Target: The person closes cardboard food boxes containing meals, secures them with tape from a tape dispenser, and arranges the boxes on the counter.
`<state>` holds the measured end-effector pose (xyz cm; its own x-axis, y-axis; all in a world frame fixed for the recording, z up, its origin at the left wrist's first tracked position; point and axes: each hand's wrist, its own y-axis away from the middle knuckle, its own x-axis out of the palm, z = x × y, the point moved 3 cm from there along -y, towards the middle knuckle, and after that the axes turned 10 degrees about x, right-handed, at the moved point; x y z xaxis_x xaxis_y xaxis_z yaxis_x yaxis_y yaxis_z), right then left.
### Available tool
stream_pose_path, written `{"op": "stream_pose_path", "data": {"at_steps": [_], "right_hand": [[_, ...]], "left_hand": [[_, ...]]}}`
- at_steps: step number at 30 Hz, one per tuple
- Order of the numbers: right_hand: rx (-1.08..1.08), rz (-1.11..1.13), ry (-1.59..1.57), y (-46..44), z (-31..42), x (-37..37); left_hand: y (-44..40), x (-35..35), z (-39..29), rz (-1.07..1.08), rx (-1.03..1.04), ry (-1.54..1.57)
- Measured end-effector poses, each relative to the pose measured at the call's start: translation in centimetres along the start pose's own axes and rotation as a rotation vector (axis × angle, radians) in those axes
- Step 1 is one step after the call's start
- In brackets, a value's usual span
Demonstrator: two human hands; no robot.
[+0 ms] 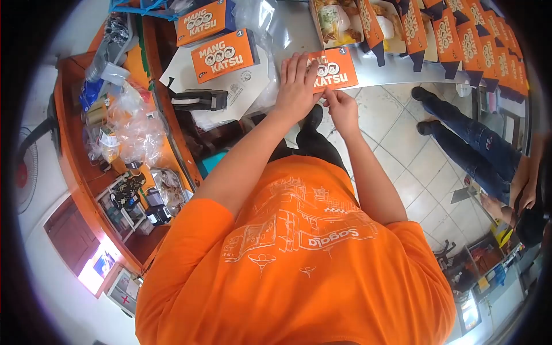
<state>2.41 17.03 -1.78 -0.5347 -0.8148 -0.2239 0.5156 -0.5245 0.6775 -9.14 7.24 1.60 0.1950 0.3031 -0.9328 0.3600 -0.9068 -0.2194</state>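
An orange takeout food box (344,68) with "Mang Katsu" lettering sits closed at the front edge of the metal table. My left hand (297,83) lies over the left end of its lid, fingers stretched out flat. At the front edge of the same box, my right hand (341,110) has its thumb and forefinger pinched together on the lower rim. The other fingers of that hand are curled in, and the exact bit of cardboard between the fingertips is hidden. Just left of my left hand stands another closed orange box (223,56).
Open food boxes (339,26) with rice and egg fill the back right, beside rows of orange boxes (448,34). A black tape dispenser (198,100) rests on white paper at left. Plastic bags (135,126) crowd an orange counter. Another person's legs (471,138) are at right.
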Motion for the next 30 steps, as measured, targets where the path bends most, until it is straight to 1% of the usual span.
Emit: {"op": "stream_pose_path", "data": {"at_steps": [1, 2, 4, 5, 6, 8, 9, 11, 12, 14, 16, 18, 20, 22, 23, 25, 26, 27, 28, 29, 30], "right_hand": [[-0.032, 0.063, -0.058, -0.1, -0.6, -0.2], [-0.029, 0.069, -0.062, -0.4, -1.1, -0.2], [-0.18, 0.021, 0.068, -0.9, -1.1, -0.3], [-0.313, -0.04, 0.126, -1.6, -1.4, -0.2], [-0.316, -0.039, 0.123, -1.6, -1.1, -0.2], [-0.225, -0.093, 0.238, -1.7, -0.4, -0.4], [-0.232, -0.086, 0.24, -2.3, -0.6, -0.4], [0.034, -0.078, 0.374, -4.5, -2.5, -1.4], [0.096, -0.031, 0.363, -4.7, -2.3, -2.1], [0.093, -0.023, 0.465, -5.2, -1.9, -3.2], [0.089, 0.035, 0.615, -4.9, -1.3, -5.0], [-0.078, -0.092, 0.736, -2.2, 0.2, -6.4], [-0.062, 0.21, 0.897, 0.6, 1.9, -6.0], [0.058, 0.48, 0.56, 4.9, 4.7, -3.4], [-0.006, 0.529, 0.498, 6.1, 6.3, -1.5], [-0.113, 0.613, 0.427, 7.7, 8.7, 2.8], [-0.158, 0.648, 0.416, 7.6, 9.8, 5.5], [-0.354, 0.606, 0.391, 6.8, 10.3, 8.5], [-0.548, 0.56, 0.365, 5.9, 10.6, 11.7], [-0.645, 0.511, 0.404, 5.2, 11.3, 14.8], [-0.744, 0.457, 0.446, 4.7, 12.2, 17.4]], "left_hand": [[-0.1, 0.0, 0.0, -0.009, -0.001, 0.043], [-0.2, -0.1, 0.2, -0.018, -0.002, 0.087], [-0.2, -0.2, 0.5, 0.0, 0.002, 0.098], [-0.2, -0.3, 0.5, 0.012, 0.01, 0.112], [-0.2, -0.3, 0.6, 0.012, 0.011, 0.108], [-0.3, -0.4, 1.0, 0.02, 0.013, 0.099], [-0.3, -0.6, 1.3, 0.016, 0.006, 0.091], [-0.4, -0.7, 1.7, 0.047, 0.026, 0.165], [-0.5, -1.0, 1.9, 0.033, 0.017, 0.15], [-0.7, -1.5, 2.0, 0.081, 0.007, 0.183], [-1.1, -2.4, 2.1, 0.078, 0.011, 0.171], [-0.9, -3.3, 2.0, 0.139, 0.091, 0.052], [0.0, -7.7, 1.5, 0.17, 0.054, 0.031], [1.9, -12.0, 2.6, -0.019, -0.011, 0.094], [3.9, -13.8, 4.5, -0.182, -0.026, 0.166], [9.2, -16.0, 8.9, -0.369, -0.212, -0.014], [11.1, -17.9, 10.7, -0.381, -0.332, -0.054], [13.7, -18.8, 13.1, -0.41, -0.471, -0.092], [17.1, -17.7, 16.4, -0.475, -0.704, 0.061], [19.2, -17.9, 18.4, -0.486, -0.867, 0.237], [20.8, -18.1, 19.7, -0.489, -0.871, 0.244]]}}
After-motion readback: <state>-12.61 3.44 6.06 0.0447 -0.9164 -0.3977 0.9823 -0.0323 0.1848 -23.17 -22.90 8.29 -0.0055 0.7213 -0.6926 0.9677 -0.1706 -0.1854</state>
